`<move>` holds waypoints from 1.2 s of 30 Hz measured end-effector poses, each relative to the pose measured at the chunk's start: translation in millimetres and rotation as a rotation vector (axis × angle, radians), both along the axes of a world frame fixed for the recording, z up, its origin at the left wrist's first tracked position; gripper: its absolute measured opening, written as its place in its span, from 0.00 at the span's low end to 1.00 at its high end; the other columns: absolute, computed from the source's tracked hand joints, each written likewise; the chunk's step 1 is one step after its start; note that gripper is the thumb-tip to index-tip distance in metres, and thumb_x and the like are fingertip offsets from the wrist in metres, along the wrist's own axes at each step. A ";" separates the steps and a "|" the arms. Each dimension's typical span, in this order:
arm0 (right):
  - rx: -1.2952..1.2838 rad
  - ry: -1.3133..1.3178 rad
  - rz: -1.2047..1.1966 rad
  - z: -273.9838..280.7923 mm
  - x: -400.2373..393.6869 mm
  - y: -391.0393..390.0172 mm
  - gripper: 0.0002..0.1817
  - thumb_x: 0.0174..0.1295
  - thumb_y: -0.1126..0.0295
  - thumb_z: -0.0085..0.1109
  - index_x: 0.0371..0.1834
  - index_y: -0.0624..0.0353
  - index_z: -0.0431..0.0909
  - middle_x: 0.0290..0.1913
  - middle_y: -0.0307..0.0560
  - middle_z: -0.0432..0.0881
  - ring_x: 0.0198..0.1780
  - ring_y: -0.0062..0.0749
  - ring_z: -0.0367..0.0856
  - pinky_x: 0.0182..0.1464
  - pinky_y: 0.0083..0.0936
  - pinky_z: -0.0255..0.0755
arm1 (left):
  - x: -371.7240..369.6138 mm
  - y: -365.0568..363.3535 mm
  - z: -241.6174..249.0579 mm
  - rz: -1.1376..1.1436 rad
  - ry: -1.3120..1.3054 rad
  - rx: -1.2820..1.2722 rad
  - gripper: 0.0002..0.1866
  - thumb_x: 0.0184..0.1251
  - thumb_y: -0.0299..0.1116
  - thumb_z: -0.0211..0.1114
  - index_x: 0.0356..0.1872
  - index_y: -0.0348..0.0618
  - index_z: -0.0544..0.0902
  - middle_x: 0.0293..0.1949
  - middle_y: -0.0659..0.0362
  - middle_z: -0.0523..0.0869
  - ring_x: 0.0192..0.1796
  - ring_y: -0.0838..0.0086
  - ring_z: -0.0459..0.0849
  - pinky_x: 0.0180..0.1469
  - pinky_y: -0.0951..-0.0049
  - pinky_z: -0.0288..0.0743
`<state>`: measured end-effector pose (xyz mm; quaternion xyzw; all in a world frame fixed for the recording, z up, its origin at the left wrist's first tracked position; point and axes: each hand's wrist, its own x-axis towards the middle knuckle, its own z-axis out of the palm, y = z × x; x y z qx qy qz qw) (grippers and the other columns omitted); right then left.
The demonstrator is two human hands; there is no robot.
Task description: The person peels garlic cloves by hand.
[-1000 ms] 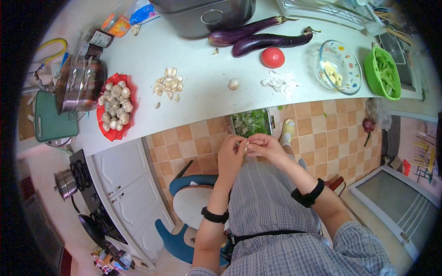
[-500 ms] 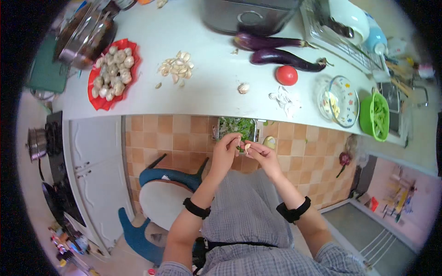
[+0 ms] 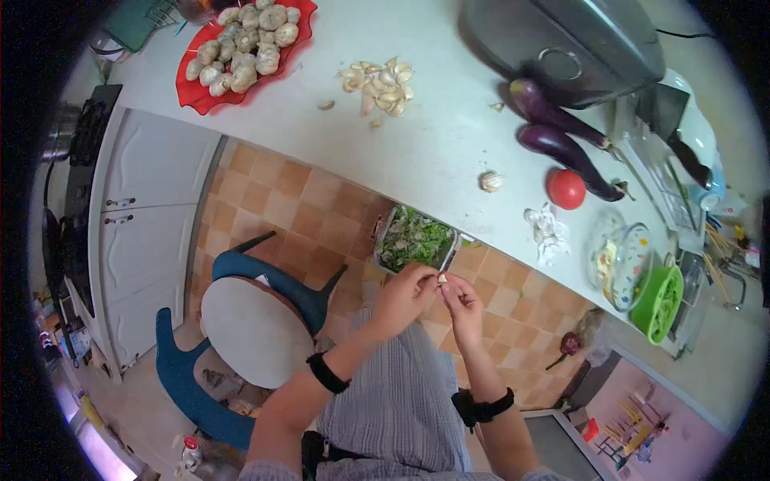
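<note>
Both my hands meet in front of the counter edge, close to the bin of green scraps [image 3: 417, 240]. My left hand [image 3: 407, 295] and my right hand [image 3: 463, 305] pinch a small garlic clove [image 3: 442, 279] between their fingertips. On the counter lie a pile of loose cloves [image 3: 383, 84], a garlic bulb [image 3: 491, 181] and white peelings [image 3: 548, 232]. A glass bowl [image 3: 622, 264] at the right holds pale peeled cloves. Whole garlic bulbs [image 3: 245, 48] fill a red dish [image 3: 191, 94] at the upper left.
Two eggplants [image 3: 561, 152] and a tomato [image 3: 566, 189] lie near a dark appliance [image 3: 573, 48]. A green basket [image 3: 659, 305] of greens stands at the counter's right end. A round stool [image 3: 257, 333] and blue chair parts [image 3: 196, 393] are at the lower left.
The view has turned and shifted, so the counter now slopes down to the right. My hands have come closer together, their fingertips meeting at the clove.
</note>
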<state>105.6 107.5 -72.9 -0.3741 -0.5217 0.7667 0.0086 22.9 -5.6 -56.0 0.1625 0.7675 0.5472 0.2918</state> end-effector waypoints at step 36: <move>-0.681 0.175 0.081 -12.5 -9.3 56.6 0.12 0.54 0.76 0.55 0.42 0.63 0.72 0.41 0.46 0.77 0.41 0.29 0.77 0.45 0.27 0.73 | 14.1 50.2 22.1 0.371 0.102 -0.098 0.08 0.53 0.24 0.59 0.35 0.36 0.78 0.34 0.56 0.78 0.33 0.74 0.79 0.35 0.80 0.72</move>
